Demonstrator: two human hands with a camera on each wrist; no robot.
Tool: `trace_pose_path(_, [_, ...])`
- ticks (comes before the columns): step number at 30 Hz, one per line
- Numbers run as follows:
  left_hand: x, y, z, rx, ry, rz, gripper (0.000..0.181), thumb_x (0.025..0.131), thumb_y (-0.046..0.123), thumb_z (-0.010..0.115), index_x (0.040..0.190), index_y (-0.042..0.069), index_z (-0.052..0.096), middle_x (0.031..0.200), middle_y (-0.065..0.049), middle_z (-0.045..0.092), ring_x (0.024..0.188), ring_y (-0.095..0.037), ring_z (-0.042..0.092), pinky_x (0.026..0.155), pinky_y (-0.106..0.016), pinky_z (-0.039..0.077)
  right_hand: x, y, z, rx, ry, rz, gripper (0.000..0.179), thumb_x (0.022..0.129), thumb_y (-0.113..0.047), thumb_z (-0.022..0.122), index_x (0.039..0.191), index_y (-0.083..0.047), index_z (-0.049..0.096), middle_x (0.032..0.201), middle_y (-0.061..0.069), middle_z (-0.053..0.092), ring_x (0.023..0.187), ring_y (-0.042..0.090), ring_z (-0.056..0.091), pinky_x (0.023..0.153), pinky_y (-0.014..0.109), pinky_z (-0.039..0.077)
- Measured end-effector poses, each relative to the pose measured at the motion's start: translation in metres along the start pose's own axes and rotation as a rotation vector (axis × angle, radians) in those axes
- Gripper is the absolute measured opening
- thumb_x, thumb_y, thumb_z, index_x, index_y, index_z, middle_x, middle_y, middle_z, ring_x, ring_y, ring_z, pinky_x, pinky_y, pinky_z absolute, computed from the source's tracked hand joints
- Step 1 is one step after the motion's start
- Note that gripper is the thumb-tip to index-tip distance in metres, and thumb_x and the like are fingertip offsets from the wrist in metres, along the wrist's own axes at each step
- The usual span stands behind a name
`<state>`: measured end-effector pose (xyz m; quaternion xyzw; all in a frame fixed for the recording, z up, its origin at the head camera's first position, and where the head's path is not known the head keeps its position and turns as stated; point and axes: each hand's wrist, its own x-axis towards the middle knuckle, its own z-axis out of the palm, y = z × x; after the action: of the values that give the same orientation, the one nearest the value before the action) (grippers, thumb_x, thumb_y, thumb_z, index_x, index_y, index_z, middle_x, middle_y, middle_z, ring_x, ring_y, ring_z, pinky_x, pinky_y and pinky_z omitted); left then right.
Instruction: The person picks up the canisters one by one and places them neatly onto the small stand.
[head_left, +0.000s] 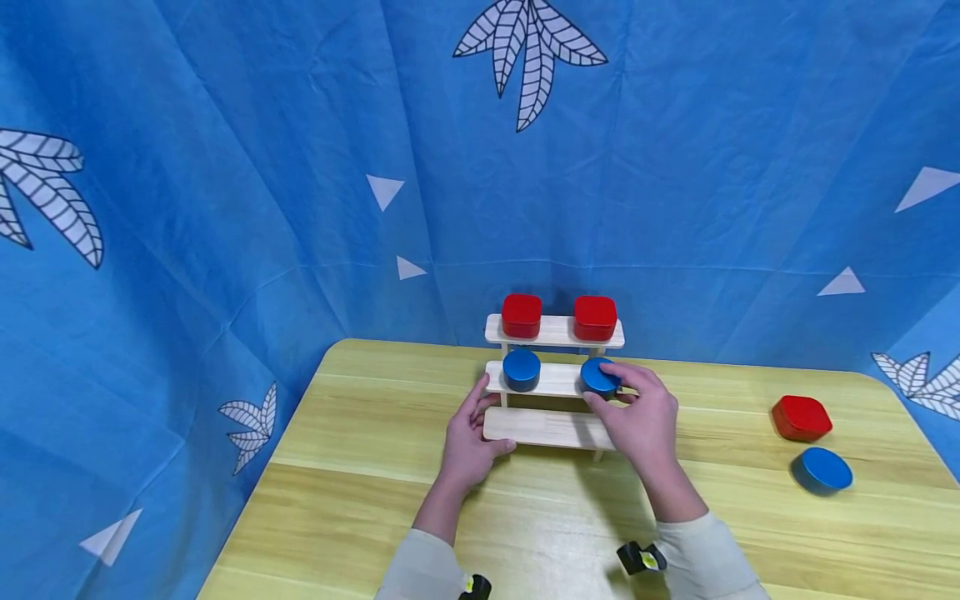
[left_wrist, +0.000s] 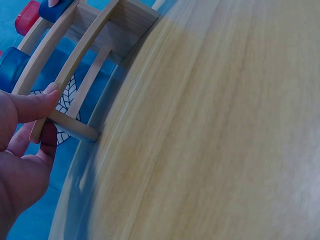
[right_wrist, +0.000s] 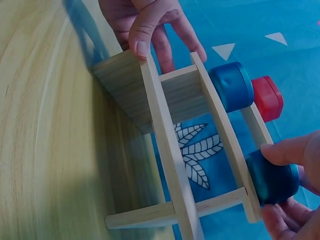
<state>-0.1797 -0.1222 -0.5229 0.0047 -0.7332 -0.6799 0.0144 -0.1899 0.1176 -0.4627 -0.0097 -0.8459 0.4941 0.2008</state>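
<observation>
A small three-step wooden rack (head_left: 546, 427) stands at the back of the table. My left hand (head_left: 468, 442) grips its left end, with the thumb on the front of the lowest step. My right hand (head_left: 643, 412) pinches a round blue tin (right_wrist: 272, 177) at the right of the middle step. Another round blue tin (head_left: 521, 370) sits at the left of that step. On the top step are two red square tins, the left red tin (head_left: 522, 316) and the right red tin (head_left: 596, 318). The lowest step bears nothing.
To the right on the wooden table (head_left: 360, 417) lie a loose red square tin (head_left: 801, 418) and, just in front of it, a round blue tin (head_left: 822, 471). A blue patterned curtain (head_left: 480, 208) hangs behind and left of the table.
</observation>
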Motion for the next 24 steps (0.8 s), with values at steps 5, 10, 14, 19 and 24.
trace_pose_path(5, [-0.0005, -0.0001, 0.0, 0.008, -0.001, 0.005, 0.115, 0.065, -0.026, 0.079, 0.154, 0.034, 0.038, 0.138, -0.006, 0.056, 0.121, -0.028, 0.054, 0.094, -0.03, 0.052, 0.0004, -0.0014, 0.0011, -0.001, -0.004, -0.008, 0.045, 0.075, -0.006, 0.089, 0.117, -0.004, 0.074, 0.121, 0.014, 0.064, 0.101, 0.031, 0.063, 0.078, 0.046, 0.059])
trace_pose_path(10, [-0.001, 0.0003, -0.0002, 0.016, 0.003, -0.001, 0.115, 0.065, -0.025, 0.079, 0.154, 0.036, 0.038, 0.138, -0.004, 0.056, 0.121, -0.027, 0.054, 0.094, -0.029, 0.051, 0.0015, -0.0023, 0.0027, -0.01, -0.005, -0.027, 0.045, 0.074, -0.005, 0.089, 0.116, -0.003, 0.075, 0.119, 0.015, 0.065, 0.099, 0.032, 0.064, 0.078, 0.047, 0.059])
trace_pose_path(14, [-0.0004, 0.0, -0.0004, 0.02, 0.002, 0.0, 0.115, 0.065, -0.024, 0.08, 0.153, 0.036, 0.039, 0.138, -0.004, 0.056, 0.122, -0.027, 0.054, 0.095, -0.03, 0.051, 0.0027, -0.0018, 0.0046, -0.017, -0.005, -0.03, 0.044, 0.073, -0.006, 0.089, 0.115, -0.004, 0.075, 0.118, 0.016, 0.065, 0.098, 0.032, 0.065, 0.077, 0.047, 0.059])
trace_pose_path(19, [-0.0001, -0.0005, -0.0008, 0.014, 0.003, -0.003, 0.114, 0.065, -0.024, 0.08, 0.153, 0.037, 0.039, 0.138, -0.004, 0.056, 0.121, -0.028, 0.054, 0.094, -0.03, 0.051, 0.0045, -0.0019, 0.0064, -0.013, -0.008, -0.041, 0.044, 0.073, -0.005, 0.089, 0.114, -0.003, 0.075, 0.117, 0.017, 0.065, 0.095, 0.033, 0.066, 0.076, 0.048, 0.059])
trace_pose_path(24, [-0.0003, -0.0002, -0.0004, 0.004, 0.001, 0.001, 0.115, 0.065, -0.024, 0.08, 0.153, 0.037, 0.04, 0.138, -0.004, 0.056, 0.12, -0.027, 0.055, 0.094, -0.029, 0.051, 0.0058, -0.0035, 0.007, -0.014, -0.009, -0.061, 0.044, 0.073, -0.005, 0.089, 0.114, -0.002, 0.075, 0.115, 0.018, 0.065, 0.093, 0.034, 0.068, 0.076, 0.047, 0.06])
